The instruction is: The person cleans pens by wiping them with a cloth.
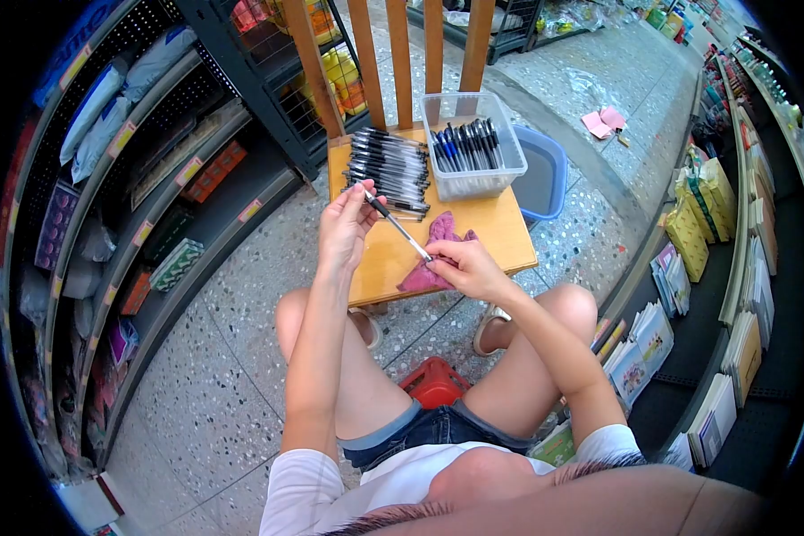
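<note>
A clear pen with a black grip (pixel 396 221) is held slantwise above the front of a wooden chair seat (pixel 380 259). My left hand (pixel 347 223) pinches its upper, black end. At the lower end, my right hand (pixel 466 268) has its fingers closed on the pen. Beneath my right hand lies a crumpled pinkish-purple cloth (pixel 441 234). Many black and clear pens (pixel 386 165) lie in a pile on the back left of the seat. Beside them, a clear plastic box (pixel 482 186) holds upright-leaning black and blue pens.
A blue basin (pixel 545 170) stands on the floor behind the chair's right side. Curved shelves with goods (pixel 188 179) rise on the left. More shelves with books and bags (pixel 688 304) line the right. Pink paper (pixel 604 121) lies on the floor; a red stool (pixel 434 381) is beneath me.
</note>
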Demonstrator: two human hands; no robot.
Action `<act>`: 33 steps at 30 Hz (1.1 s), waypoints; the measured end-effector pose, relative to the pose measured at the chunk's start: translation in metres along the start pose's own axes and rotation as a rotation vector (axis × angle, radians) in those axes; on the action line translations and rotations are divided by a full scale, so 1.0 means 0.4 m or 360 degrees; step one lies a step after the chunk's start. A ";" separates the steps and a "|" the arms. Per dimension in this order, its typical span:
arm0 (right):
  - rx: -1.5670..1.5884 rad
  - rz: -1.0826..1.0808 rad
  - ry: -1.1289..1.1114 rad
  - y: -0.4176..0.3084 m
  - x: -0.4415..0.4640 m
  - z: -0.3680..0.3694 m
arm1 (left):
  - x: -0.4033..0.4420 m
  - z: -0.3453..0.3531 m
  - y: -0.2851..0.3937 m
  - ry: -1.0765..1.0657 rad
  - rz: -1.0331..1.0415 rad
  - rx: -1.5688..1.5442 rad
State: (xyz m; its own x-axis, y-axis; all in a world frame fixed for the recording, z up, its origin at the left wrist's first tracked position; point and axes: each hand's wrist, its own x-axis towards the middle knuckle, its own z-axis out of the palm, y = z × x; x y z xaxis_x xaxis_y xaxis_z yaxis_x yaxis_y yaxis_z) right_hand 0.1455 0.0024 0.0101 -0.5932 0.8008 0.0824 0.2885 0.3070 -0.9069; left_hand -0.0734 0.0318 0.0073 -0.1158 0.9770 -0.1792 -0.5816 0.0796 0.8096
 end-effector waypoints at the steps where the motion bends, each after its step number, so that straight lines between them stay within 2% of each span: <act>1: -0.0070 0.0013 -0.0014 0.006 0.003 0.003 | -0.001 0.001 0.003 -0.0007 0.0021 0.0011; 4: -0.0562 -0.0427 0.0161 0.081 0.010 0.035 | -0.005 0.004 0.008 -0.0024 0.0061 0.0031; 7: -0.0923 -0.0320 -0.0010 0.084 0.001 0.042 | -0.009 0.009 0.012 -0.0033 0.0053 0.0034; 13: -0.1143 -0.0157 0.0145 0.111 0.018 0.067 | -0.009 0.001 0.009 -0.0069 0.0023 0.0096; 16: -0.0214 0.0052 0.0331 0.127 0.043 0.064 | -0.006 -0.003 0.009 -0.0037 -0.0013 0.0083; 20: 0.0815 0.0255 0.0308 0.104 0.053 0.024 | 0.014 -0.027 -0.002 0.0008 -0.0101 0.0040; 23: 0.0927 0.0551 -0.0070 0.051 0.037 0.001 | 0.026 -0.038 -0.012 0.0032 -0.0155 0.0052; 26: 0.0993 0.0537 -0.0085 0.074 0.035 0.009 | 0.030 -0.040 -0.027 0.0016 -0.0166 0.0073; 29: 0.1010 0.0561 -0.0043 0.069 0.038 0.001 | 0.046 -0.051 -0.033 0.0019 -0.0294 -0.0236; 33: 0.1009 0.0597 -0.0026 0.062 0.032 -0.001 | 0.052 -0.056 -0.031 -0.0013 -0.0353 -0.0257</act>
State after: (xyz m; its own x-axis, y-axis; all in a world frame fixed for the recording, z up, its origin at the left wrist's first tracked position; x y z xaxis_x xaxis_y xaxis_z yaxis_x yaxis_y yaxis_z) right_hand 0.1454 0.0204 -0.0113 -0.5526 0.7842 -0.2822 -0.0128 -0.3465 -0.9380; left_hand -0.0867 0.0464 -0.0191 0.0351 0.9408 -0.3370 -0.7128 0.2599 0.6514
